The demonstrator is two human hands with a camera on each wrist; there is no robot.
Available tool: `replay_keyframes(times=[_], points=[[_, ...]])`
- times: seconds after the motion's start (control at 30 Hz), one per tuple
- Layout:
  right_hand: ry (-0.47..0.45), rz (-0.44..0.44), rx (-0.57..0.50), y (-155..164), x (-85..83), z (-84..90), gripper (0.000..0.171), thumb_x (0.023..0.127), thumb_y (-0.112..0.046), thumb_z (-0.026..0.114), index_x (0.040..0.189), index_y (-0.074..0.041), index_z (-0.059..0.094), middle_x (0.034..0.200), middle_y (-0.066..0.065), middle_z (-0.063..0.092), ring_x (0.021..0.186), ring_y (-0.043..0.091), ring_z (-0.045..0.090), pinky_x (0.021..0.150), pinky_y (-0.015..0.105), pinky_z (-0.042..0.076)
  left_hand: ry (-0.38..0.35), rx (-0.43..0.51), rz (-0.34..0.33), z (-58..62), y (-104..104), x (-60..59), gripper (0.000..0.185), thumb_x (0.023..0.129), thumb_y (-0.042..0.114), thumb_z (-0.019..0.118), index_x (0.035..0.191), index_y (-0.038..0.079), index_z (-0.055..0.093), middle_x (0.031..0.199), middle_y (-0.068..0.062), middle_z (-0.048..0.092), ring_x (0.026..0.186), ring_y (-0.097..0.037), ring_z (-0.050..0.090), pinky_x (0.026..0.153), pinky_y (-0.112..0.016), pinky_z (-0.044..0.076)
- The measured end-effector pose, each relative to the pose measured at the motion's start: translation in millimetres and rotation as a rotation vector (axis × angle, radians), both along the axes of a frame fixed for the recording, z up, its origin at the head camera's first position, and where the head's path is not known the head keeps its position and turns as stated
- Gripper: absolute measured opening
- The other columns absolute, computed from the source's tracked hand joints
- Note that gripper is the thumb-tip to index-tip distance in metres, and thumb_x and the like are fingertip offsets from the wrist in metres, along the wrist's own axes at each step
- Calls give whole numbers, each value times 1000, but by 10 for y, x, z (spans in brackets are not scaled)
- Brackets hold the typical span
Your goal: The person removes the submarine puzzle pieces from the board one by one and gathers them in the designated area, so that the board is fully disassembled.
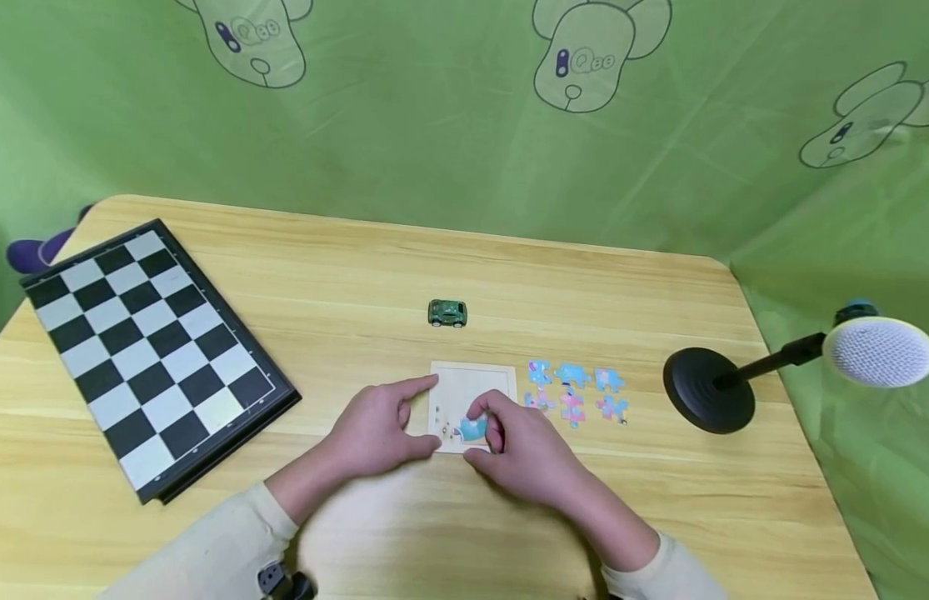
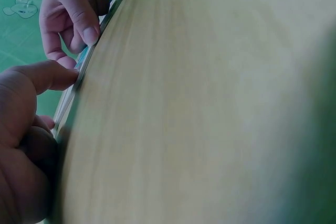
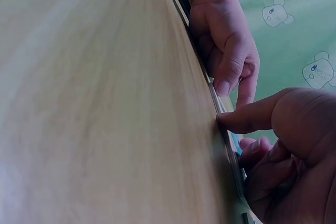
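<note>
A pale square puzzle tray (image 1: 464, 382) lies flat on the table. In its lower part is a light-blue puzzle piece (image 1: 473, 429), partly hidden by fingers. My left hand (image 1: 374, 429) steadies the tray, its index finger and thumb spread along the left side. In the left wrist view, that hand's thumb (image 2: 58, 76) touches the tray's edge. My right hand (image 1: 527, 446) pinches at the blue piece with curled fingers, thumb by the tray's near edge. Right of the tray lie several loose blue and pink puzzle pieces (image 1: 572, 375) in two rows.
A small green toy car (image 1: 447, 313) stands beyond the tray. On the left, a black-and-white chessboard (image 1: 151, 350) sits at an angle. A lamp with a round black base (image 1: 708, 390) stands to the right. Green curtain (image 1: 449, 125) hangs behind the table.
</note>
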State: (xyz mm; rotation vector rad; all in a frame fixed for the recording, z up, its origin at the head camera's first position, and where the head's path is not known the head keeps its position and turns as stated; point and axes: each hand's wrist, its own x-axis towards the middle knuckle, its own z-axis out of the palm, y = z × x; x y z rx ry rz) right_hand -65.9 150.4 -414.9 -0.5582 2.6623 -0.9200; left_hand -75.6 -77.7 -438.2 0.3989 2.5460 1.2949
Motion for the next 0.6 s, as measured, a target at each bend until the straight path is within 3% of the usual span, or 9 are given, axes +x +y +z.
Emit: replay_keyframes(times=[0.6], points=[[26,29,-30,12,-3,-12,33,81,-15,83,100,-22,58,63,-11,45,54,4,40,61,29,41,14,-3,0,-16,-4,6,78,73,29,87,143,9,56,51,10,40,44,-3,33,44,-26,30]])
